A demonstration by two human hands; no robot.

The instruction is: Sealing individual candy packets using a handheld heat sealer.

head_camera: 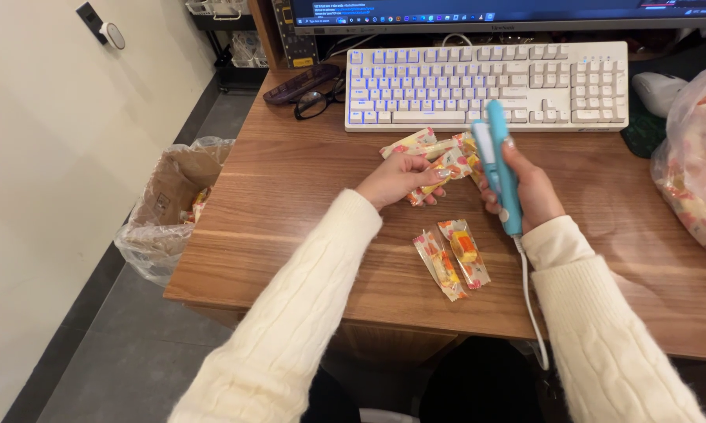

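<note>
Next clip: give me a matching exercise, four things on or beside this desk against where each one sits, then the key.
Things:
1. Blue sealer
2. Glasses
3. Two candy packets
4. Lined box

Places:
A. On the floor, left of the desk
B. In the right hand
C. Left of the keyboard
D. On the desk between the sleeves

Pairs: 1-B, 2-C, 3-D, 4-A
</note>
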